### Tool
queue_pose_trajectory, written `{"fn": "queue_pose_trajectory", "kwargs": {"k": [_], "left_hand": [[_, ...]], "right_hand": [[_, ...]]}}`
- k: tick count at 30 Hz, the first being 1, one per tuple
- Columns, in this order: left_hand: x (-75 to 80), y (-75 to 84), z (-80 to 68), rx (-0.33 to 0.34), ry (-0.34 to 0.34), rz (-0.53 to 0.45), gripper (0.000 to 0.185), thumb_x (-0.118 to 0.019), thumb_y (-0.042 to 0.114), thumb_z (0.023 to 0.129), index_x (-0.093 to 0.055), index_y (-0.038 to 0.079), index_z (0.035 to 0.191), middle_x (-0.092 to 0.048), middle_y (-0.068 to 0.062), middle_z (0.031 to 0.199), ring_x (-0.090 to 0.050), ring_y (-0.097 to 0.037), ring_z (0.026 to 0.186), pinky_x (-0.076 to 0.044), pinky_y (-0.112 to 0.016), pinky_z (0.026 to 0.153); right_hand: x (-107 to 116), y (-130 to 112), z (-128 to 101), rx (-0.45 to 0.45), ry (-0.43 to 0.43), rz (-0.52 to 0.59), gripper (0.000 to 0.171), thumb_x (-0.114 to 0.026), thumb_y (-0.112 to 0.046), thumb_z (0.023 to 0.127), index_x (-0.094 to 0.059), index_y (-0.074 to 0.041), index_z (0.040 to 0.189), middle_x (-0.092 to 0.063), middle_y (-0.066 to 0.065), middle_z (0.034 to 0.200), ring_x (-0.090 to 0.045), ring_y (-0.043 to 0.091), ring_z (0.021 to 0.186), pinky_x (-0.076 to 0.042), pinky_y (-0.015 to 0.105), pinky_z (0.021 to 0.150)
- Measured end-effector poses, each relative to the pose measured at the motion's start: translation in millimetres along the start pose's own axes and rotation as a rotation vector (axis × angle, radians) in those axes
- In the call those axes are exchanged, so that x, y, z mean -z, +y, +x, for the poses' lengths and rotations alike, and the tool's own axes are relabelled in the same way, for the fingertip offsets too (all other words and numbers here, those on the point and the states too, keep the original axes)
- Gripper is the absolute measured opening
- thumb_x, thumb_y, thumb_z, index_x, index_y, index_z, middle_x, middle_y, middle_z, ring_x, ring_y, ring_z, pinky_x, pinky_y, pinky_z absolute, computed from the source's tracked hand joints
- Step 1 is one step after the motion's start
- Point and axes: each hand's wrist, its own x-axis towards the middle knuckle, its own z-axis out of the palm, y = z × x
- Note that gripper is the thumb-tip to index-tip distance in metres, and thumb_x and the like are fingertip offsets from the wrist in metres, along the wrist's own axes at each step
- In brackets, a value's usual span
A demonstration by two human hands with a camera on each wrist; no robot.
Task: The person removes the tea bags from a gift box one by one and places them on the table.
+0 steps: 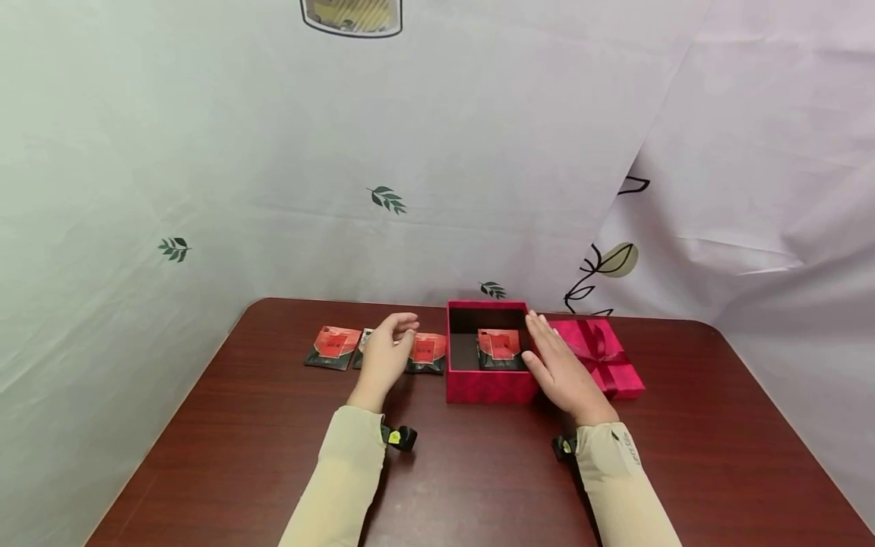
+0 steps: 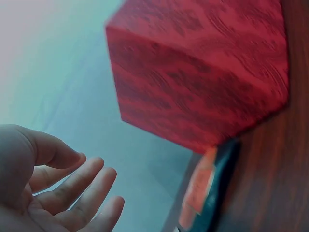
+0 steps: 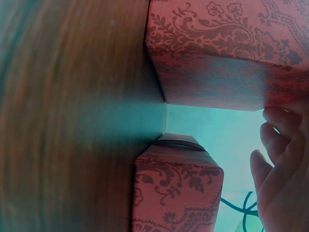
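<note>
My left hand [image 1: 387, 353] hovers over the row of sachets, fingers loosely bent, holding nothing. Beneath and beside it lie a red-and-black sachet [image 1: 425, 355] close to the box and another [image 1: 362, 349] mostly hidden by the hand. A third sachet [image 1: 331, 348] lies farther left. The open red gift box [image 1: 492, 389], patterned outside and dark inside, has a matching sachet [image 1: 499, 346] inside on its right. My right hand [image 1: 563, 376] rests at the box's right rim with its fingers extended; in the right wrist view the fingertips [image 3: 273, 115] are right at the box wall.
A red lid [image 1: 618, 368] with a ribbon bow lies right of the box, partly behind my right hand. The brown table [image 1: 465, 471] ends at the back against a pale cloth [image 1: 437, 137] with leaf prints.
</note>
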Motion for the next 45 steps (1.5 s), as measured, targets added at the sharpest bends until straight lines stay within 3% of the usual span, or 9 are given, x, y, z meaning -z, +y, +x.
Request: {"fn": "queue_pose_trajectory", "kwargs": {"k": [10,22,31,41,45], "left_hand": [[-7.9,27.5,-8.9,-0.077,-0.056,-0.089,0.027,-0.058,0.005,0.100,-0.066,0.000,0.125,-0.071,-0.015,0.118,-0.068,-0.025,0.108,-0.054,-0.046,0.094],[-30.2,44.3,-19.2,-0.105,-0.228,-0.209,0.036,-0.054,0.004,0.103,-0.058,-0.003,0.138,-0.064,-0.021,0.132,-0.064,-0.029,0.122,-0.049,-0.044,0.103],[-52.3,54.3,-4.7,0.039,-0.351,-0.274,0.049,-0.051,0.011,0.104,-0.044,-0.004,0.150,-0.048,-0.023,0.150,-0.052,-0.034,0.135,-0.040,-0.049,0.112],[-76.9,60.8,4.5,0.235,-0.377,-0.237,0.058,-0.053,0.021,0.104,-0.036,-0.001,0.155,-0.040,-0.019,0.157,-0.037,-0.034,0.145,-0.034,-0.052,0.115],[-83.5,63.4,10.1,0.321,-0.366,-0.275,0.063,-0.053,0.024,0.102,-0.032,0.000,0.157,-0.035,-0.020,0.160,-0.035,-0.035,0.146,-0.034,-0.052,0.116]], "right_hand": [[1,-2,-2,0.005,0.006,0.002,0.069,-0.055,-0.026,0.103,-0.025,-0.003,0.160,-0.020,0.014,0.167,-0.017,0.038,0.153,-0.018,0.058,0.120],[-1,-3,-7,-0.006,-0.004,0.003,0.070,-0.053,-0.033,0.104,-0.024,-0.003,0.160,-0.020,0.015,0.167,-0.018,0.040,0.152,-0.019,0.060,0.119],[0,-3,-5,0.003,-0.003,-0.003,0.070,-0.054,-0.030,0.103,-0.025,-0.002,0.160,-0.020,0.016,0.167,-0.018,0.042,0.152,-0.019,0.060,0.119],[0,-5,-3,0.000,0.002,0.003,0.069,-0.054,-0.029,0.104,-0.024,-0.003,0.160,-0.020,0.015,0.167,-0.017,0.038,0.153,-0.019,0.060,0.119],[0,-4,-2,0.009,0.007,0.001,0.069,-0.050,-0.036,0.105,-0.025,-0.003,0.160,-0.021,0.015,0.167,-0.017,0.038,0.153,-0.019,0.060,0.119]]}}
